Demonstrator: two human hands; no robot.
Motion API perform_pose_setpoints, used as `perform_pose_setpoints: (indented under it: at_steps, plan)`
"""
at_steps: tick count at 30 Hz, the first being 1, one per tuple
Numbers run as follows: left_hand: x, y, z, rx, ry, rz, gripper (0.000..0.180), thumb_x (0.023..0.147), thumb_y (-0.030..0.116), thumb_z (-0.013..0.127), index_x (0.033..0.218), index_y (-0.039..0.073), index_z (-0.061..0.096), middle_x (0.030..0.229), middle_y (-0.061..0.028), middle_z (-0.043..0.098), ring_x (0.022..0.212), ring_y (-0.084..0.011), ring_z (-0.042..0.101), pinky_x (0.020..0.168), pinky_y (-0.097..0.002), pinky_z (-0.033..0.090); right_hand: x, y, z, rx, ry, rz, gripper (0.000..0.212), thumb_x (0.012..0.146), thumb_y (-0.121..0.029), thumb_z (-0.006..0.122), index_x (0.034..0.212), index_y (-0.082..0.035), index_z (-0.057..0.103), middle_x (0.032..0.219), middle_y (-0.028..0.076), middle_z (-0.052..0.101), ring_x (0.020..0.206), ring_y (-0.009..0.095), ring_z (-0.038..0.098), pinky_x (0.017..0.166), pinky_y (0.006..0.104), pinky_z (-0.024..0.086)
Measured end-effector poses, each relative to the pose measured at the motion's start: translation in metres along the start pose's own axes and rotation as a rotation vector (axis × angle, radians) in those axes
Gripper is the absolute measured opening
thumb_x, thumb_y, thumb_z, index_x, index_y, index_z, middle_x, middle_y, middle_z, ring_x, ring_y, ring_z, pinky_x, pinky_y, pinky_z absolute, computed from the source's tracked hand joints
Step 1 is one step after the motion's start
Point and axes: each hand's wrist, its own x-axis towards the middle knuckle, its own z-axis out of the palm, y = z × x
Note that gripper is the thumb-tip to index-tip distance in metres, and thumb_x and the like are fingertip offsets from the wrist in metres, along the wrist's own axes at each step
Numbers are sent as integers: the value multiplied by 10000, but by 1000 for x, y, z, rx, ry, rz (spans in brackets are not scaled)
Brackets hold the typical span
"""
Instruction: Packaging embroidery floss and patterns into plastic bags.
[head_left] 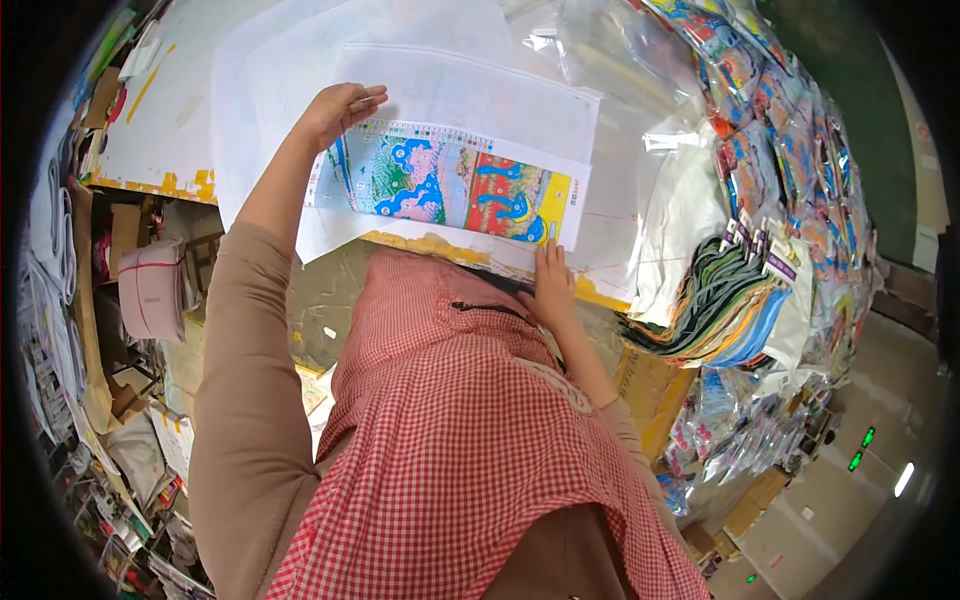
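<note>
A long printed pattern sheet (400,180), with blue, pink, green, red and yellow areas and a row of small coloured squares along one edge, lies over white sheets (470,85) on the table. My left hand (340,115) is above its upper left part, fingers pinched together; whatever is between them is too small to make out. At the table's front edge, my right hand (552,285) has its fingers stretched out, their tips touching the sheet's lower right border beside the yellow area. Its thumb is partly hidden by the apron.
Right of the sheet lie a bundle of coloured thread skeins (710,305), a white folded cloth (685,215) and clear plastic bags (630,50). Many packed colourful bags (790,140) pile up along the right side. A pinkish tied bundle (152,290) sits under the table at left.
</note>
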Motion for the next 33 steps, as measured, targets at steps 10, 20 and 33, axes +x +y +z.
perform_pose_setpoints:
  at_steps: [10,20,33]
  plan:
    - [4,8,-13,-239,107,26,125,892,121,472,772,88,462,724,1,465,573,-70,380,494,-223,324,0,1,1,10,5,-20,993,663,-267,785,1447,-71,207,1528,157,131,1406,331,162,1052,536,268]
    - [-17,33,-50,-2,406,134,228,892,161,569,1078,29,565,668,42,449,514,-37,334,444,-189,263,0,1,0,30,0,-2,979,670,-266,782,1444,-73,215,1529,158,128,1409,323,158,1053,531,260]
    - [-54,26,-90,-135,483,110,251,923,154,537,1137,22,531,687,32,451,518,-43,326,449,-180,262,1,3,7,-11,9,-8,981,666,-292,781,1442,-67,224,1531,155,136,1414,313,152,1057,502,255]
